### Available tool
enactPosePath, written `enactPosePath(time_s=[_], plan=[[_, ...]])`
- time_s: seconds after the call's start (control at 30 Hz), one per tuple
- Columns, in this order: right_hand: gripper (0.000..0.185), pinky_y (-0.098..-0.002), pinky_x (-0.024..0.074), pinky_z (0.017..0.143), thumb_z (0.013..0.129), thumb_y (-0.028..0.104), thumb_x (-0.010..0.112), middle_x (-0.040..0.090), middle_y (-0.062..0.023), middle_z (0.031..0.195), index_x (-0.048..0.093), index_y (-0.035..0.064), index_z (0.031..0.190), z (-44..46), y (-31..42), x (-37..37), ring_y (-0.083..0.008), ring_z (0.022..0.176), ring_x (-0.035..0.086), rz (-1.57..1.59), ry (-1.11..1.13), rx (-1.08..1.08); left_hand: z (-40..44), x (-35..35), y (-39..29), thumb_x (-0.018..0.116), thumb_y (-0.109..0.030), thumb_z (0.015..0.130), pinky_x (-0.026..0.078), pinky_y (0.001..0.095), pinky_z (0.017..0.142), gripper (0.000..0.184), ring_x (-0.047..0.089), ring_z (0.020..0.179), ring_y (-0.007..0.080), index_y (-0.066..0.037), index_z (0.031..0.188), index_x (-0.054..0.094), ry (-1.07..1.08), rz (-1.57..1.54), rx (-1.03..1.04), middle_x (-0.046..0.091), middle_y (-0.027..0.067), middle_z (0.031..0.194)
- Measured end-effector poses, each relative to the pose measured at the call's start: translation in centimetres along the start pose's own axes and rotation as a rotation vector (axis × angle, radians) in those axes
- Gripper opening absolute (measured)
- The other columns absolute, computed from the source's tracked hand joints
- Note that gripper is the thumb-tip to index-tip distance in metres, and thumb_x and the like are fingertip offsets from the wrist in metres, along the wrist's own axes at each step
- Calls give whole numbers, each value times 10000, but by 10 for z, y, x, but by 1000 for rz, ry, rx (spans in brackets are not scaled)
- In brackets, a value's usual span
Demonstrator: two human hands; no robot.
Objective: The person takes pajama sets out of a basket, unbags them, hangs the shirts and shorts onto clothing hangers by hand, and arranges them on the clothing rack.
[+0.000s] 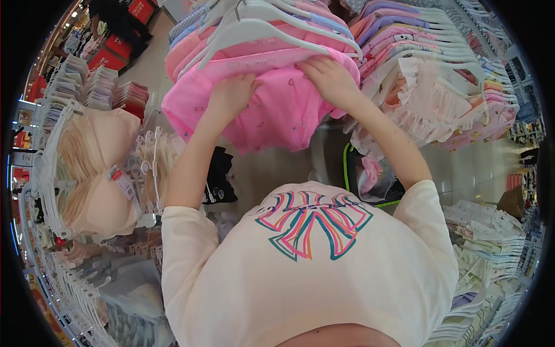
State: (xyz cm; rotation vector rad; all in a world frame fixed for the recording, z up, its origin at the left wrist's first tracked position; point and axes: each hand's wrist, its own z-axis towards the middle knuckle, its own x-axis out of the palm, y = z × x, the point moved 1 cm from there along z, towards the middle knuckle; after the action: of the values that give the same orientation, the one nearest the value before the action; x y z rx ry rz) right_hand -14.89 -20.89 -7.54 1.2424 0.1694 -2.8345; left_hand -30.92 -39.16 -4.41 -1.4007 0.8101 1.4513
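A bright pink garment with small scattered prints hangs on a white hanger at the front of a rack, in the upper middle of the head view. My left hand is closed on its upper front, fingers curled into the cloth. Higher and to the right, my right hand grips the garment near the neckline; the fingertips press on the fabric and the thumb is hidden. The cloth bunches into folds between both hands. Behind it hang more clothes on white hangers.
Beige bras hang on a rack at left. Pastel and frilled clothes fill the right rack. Below stands a dark container with a green edge, holding pink and white items. A person in dark clothes is at upper left.
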Motion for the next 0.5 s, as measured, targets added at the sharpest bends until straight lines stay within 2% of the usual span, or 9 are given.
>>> enactPosePath(time_s=[0.03, 0.07, 0.13, 0.17, 0.23, 0.27, 0.33, 0.4, 0.5], plan=[[291, -351, 446, 820, 760, 90, 583, 575, -82, 954, 537, 36, 1042, -1, 6, -6, -246, 951, 538, 53, -100, 20, -2, -2, -2, 546, -247, 872, 456, 421, 742, 192, 565, 895, 331, -67, 936, 556, 14, -4, -36, 593, 141, 912], [298, -352, 442, 832, 756, 88, 609, 574, -91, 958, 532, 29, 1037, -2, 12, -12, -247, 959, 535, 104, -199, 37, -7, 1, -3, 565, -224, 862, 449, 414, 773, 196, 555, 924, 330, -59, 968, 555, -208, -53, 69, 584, 148, 952], [387, -350, 430, 854, 729, 131, 680, 568, -111, 977, 516, 15, 1060, -37, 30, 2, -255, 979, 529, 307, -291, 373, -24, 19, -1, 601, -176, 841, 433, 401, 836, 238, 535, 982, 329, -43, 1033, 554, -660, -152, 280, 567, 162, 1030], [436, -349, 424, 865, 716, 152, 715, 565, -121, 987, 508, 8, 1071, -57, 40, 13, -260, 989, 526, 408, -336, 542, -34, 33, -1, 627, -167, 818, 415, 401, 865, 289, 517, 1009, 329, -26, 1057, 546, -761, -247, 167, 549, 170, 1058], [548, -352, 435, 844, 700, 228, 736, 581, -149, 1004, 484, -20, 1119, -75, 64, 31, -284, 977, 551, 499, -280, 772, -52, 69, -2, 680, -149, 772, 379, 399, 923, 399, 480, 1064, 327, 8, 1106, 529, -947, -441, -60, 513, 186, 1115], [607, -354, 441, 833, 692, 266, 746, 588, -163, 1012, 471, -33, 1143, -83, 73, 42, -297, 971, 563, 547, -247, 892, -52, 88, -1, 688, -175, 767, 387, 391, 912, 432, 496, 1052, 314, 24, 1112, 520, -937, -559, -154, 524, 188, 1100], [631, -365, 458, 801, 689, 309, 740, 606, -181, 1012, 483, -36, 1151, -97, 81, 66, -318, 928, 590, 684, 22, 1046, -57, 118, -1, 703, -227, 758, 404, 373, 888, 504, 526, 1028, 287, 56, 1123, 502, -902, -790, -356, 546, 191, 1072], [596, -372, 481, 772, 689, 349, 715, 627, -209, 1002, 540, -19, 1124, -106, 80, 83, -329, 893, 625, 853, 267, 1125, -66, 132, 3, 702, -253, 759, 422, 359, 862, 505, 551, 989, 265, 46, 1119, 514, -550, -783, -433, 576, 165, 1043], [429, -332, 482, 728, 706, 281, 715, 655, -151, 907, 610, -16, 996, -119, 82, 96, -206, 840, 636, 868, 407, 1122, -70, 155, 13, 697, -288, 760, 446, 332, 814, 493, 579, 943, 223, 27, 1104, 536, 6, -948, -456, 612, 134, 1003]])
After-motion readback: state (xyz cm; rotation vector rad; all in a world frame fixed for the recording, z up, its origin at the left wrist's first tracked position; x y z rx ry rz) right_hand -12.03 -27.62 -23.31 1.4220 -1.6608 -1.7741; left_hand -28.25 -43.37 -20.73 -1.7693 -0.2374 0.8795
